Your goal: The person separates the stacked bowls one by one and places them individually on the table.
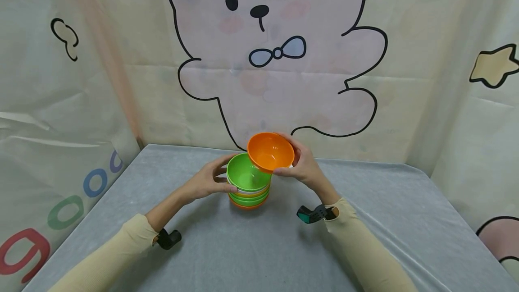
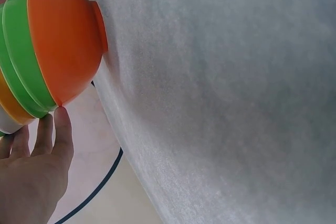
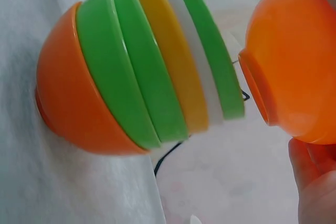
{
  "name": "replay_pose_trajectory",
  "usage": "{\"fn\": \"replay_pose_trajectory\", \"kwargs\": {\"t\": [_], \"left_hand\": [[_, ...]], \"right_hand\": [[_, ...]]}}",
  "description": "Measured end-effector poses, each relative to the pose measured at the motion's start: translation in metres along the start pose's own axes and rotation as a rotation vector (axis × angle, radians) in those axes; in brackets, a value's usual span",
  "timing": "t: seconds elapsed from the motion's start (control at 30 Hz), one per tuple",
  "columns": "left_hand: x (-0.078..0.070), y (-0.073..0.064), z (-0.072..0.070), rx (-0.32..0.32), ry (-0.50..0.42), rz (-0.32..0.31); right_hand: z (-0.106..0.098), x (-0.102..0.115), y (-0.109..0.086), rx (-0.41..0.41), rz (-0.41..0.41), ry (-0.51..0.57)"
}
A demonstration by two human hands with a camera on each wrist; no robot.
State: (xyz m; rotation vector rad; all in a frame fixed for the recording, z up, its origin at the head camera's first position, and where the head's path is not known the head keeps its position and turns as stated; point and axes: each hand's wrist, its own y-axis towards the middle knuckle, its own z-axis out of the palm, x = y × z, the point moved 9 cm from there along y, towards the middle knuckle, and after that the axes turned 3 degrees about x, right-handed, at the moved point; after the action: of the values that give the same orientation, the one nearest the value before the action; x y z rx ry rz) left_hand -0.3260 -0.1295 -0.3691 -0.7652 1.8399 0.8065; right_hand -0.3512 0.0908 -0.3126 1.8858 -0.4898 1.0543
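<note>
An orange bowl [image 1: 270,151] is held up, tilted, in my right hand [image 1: 306,169], thumb near its lower rim and fingers at its far side. Just left of it and lower stands a stack of bowls with a green bowl [image 1: 245,174] on top. My left hand [image 1: 206,183] holds this stack from the left, thumb in front and fingers behind. In the right wrist view the stack runs from an orange bowl [image 3: 79,93] at the base through green, a yellow bowl [image 3: 170,51] and a white bowl [image 3: 197,45] to green. A gap separates the raised bowl's foot from the stack.
The stack stands on a table with a grey cloth [image 1: 259,251], near its back edge. Behind rises a light curtain [image 1: 150,116] with a printed bear, and more printed curtain hangs at both sides. Dark straps with small devices sit on both wrists.
</note>
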Motion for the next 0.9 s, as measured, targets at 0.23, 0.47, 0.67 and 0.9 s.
{"fn": "replay_pose_trajectory", "kwargs": {"t": [0.23,0.47,0.67,0.9], "left_hand": [[0.0,0.001,0.0,-0.003,0.004,-0.005],[-0.001,0.0,-0.001,-0.004,0.006,-0.007],[-0.001,0.0,0.0,-0.004,0.009,-0.005],[-0.002,0.0,0.0,-0.002,0.008,0.002]], "right_hand": [[-0.019,0.001,-0.008,-0.036,0.018,-0.026],[-0.035,0.001,-0.016,-0.053,0.051,-0.075],[-0.046,-0.002,-0.024,-0.063,0.066,-0.116],[-0.052,-0.007,-0.033,-0.04,0.081,-0.147]]}}
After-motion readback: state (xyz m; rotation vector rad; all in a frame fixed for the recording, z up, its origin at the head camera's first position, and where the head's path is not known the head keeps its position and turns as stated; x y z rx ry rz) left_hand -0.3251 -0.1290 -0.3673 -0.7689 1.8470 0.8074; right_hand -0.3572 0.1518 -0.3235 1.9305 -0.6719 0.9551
